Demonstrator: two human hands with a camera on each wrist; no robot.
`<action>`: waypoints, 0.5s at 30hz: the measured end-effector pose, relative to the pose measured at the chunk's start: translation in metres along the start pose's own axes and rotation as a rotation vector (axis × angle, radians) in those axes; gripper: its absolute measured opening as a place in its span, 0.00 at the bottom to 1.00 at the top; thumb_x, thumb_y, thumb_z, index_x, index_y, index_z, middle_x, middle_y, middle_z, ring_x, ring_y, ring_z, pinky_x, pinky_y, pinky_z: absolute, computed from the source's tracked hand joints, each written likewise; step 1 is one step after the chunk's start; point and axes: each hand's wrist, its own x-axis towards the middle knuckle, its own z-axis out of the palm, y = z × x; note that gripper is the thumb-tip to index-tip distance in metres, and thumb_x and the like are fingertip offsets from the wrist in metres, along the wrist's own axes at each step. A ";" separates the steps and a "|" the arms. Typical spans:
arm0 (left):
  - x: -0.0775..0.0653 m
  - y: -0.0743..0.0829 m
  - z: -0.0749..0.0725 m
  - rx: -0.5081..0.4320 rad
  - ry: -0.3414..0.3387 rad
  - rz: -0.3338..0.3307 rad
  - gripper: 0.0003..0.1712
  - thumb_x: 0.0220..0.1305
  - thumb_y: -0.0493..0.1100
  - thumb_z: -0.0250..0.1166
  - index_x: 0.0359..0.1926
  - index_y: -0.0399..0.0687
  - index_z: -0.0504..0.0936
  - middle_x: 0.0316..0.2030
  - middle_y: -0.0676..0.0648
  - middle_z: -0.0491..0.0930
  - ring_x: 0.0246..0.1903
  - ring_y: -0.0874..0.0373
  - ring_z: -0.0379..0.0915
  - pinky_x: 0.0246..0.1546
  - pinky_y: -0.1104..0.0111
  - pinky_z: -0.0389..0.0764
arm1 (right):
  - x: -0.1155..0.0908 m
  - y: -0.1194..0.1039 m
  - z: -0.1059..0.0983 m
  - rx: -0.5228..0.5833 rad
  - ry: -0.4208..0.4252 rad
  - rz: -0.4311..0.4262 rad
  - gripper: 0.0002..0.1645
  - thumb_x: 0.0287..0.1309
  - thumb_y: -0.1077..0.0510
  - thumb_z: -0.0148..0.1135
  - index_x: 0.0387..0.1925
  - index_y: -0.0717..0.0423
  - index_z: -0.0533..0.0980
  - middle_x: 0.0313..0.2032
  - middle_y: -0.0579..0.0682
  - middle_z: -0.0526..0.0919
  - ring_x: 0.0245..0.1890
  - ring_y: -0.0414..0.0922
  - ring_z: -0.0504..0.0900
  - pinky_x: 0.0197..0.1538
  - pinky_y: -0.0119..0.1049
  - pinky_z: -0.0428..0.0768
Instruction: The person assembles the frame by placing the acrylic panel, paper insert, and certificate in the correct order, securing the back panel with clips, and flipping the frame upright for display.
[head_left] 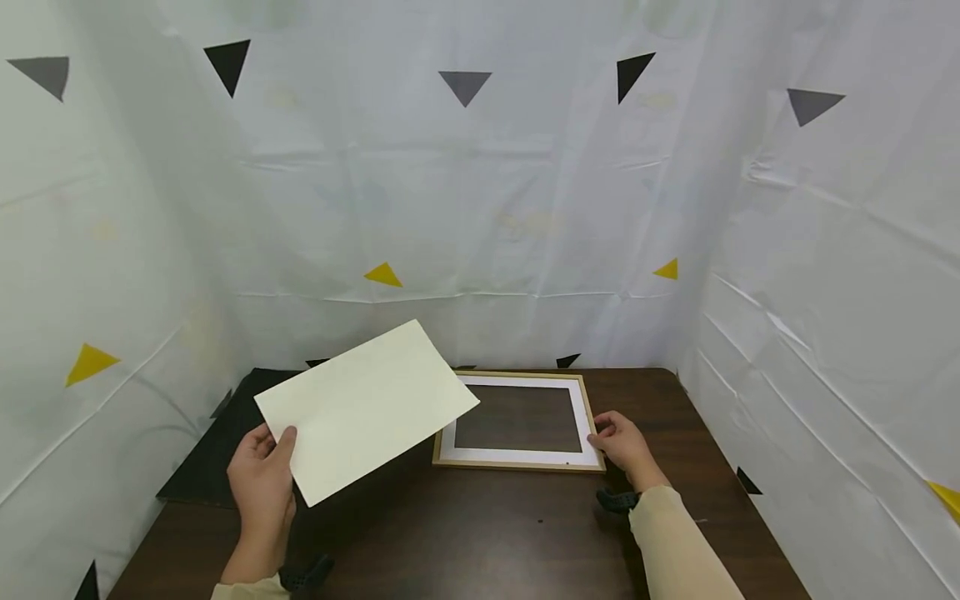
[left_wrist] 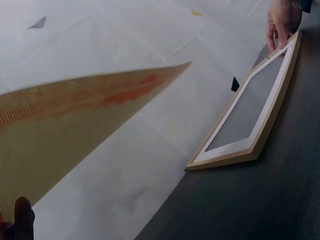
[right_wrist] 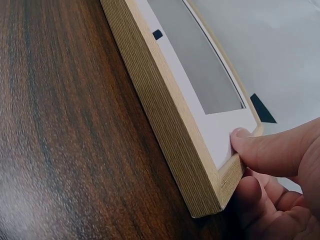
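Note:
My left hand [head_left: 258, 483] grips a cream sheet of paper [head_left: 367, 412] by its lower left edge, thumb on top. The sheet is held tilted above the table, its right corner overlapping the frame in the head view. In the left wrist view, the sheet's other side [left_wrist: 75, 145] shows tan with orange-red patches. A light wood picture frame [head_left: 517, 467] with a white mat lies on the table at centre right. At its right side, my right hand [head_left: 626, 446] pinches the edge. The right wrist view shows the thumb [right_wrist: 245, 142] on the mat and curled fingers at the outer side.
A black flat panel [head_left: 198, 454] lies at the table's left, partly behind the left hand and sheet. The dark brown wooden table [head_left: 480, 542] is enclosed by white curtains [head_left: 465, 208] marked with grey, black and yellow triangles. Each wrist wears a black band [head_left: 617, 502].

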 end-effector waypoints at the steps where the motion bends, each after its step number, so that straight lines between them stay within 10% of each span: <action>1: 0.001 -0.001 0.001 -0.012 -0.012 -0.009 0.25 0.75 0.37 0.70 0.67 0.29 0.78 0.44 0.54 0.86 0.38 0.65 0.87 0.33 0.74 0.88 | 0.000 0.000 0.000 0.004 -0.001 0.000 0.25 0.71 0.61 0.70 0.64 0.65 0.75 0.40 0.59 0.81 0.37 0.51 0.79 0.37 0.39 0.77; 15: 0.036 -0.012 0.040 0.056 -0.265 -0.139 0.26 0.78 0.46 0.70 0.69 0.37 0.81 0.42 0.51 0.80 0.34 0.62 0.85 0.33 0.69 0.89 | -0.003 0.000 -0.006 0.013 0.017 0.025 0.24 0.70 0.61 0.71 0.63 0.63 0.76 0.39 0.57 0.80 0.36 0.50 0.80 0.37 0.37 0.79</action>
